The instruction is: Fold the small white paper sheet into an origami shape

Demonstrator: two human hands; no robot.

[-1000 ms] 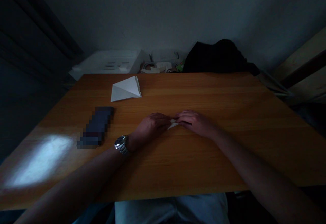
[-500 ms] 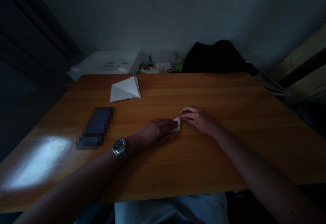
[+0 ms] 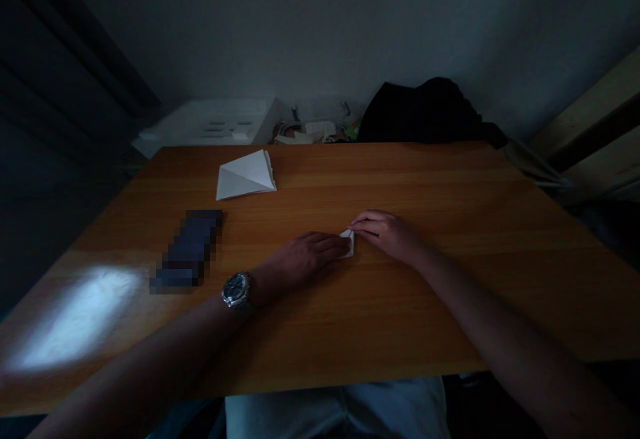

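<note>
A small piece of folded white paper (image 3: 351, 247) lies on the wooden table (image 3: 450, 192), mostly covered by fingers. My left hand (image 3: 307, 258), with a metal watch (image 3: 236, 288) on its wrist, rests flat over the paper's left part, fingers stretched out and pressing it down. At the paper's top right corner, my right hand (image 3: 387, 234) has thumb and fingertips pinched together on the edge. How many layers the paper has cannot be made out. Farther back lies a larger folded white paper (image 3: 245, 176), apart from both hands.
To the left of my left hand lies a dark pixelated flat object (image 3: 187, 252). Bright light falls on the table's left side. Behind the far edge are a white plastic container (image 3: 210, 119), some small clutter (image 3: 315, 131) and a black cloth item (image 3: 425, 112).
My left fingers have slid slightly to the right over the small paper, now lying closer together. The right fingertips have shifted a little to the left at its corner.
</note>
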